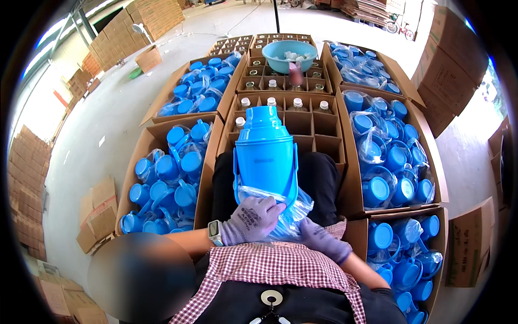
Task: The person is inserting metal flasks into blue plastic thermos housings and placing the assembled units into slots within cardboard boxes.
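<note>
A blue thermos jug (264, 162) with a stepped lid leans over my lap, its lid pointing away from me and its handle hanging down both sides. Crumpled clear plastic bag (294, 224) bunches around its near end. My left hand (252, 218), in a grey-purple glove, is closed on the bag at the jug's near end. Lower right of it, my similarly gloved right hand (325, 241) grips the bag's gathered side; its fingertips are partly hidden by the plastic.
A divided carton (229, 127) ahead holds white-capped bottles. A light-blue basin (291, 63) with small white pieces rests beyond. Cartons of bagged blue jugs and cups stand left (132, 178) and right (442, 189). Stacked boxes (453, 65) rise farther right.
</note>
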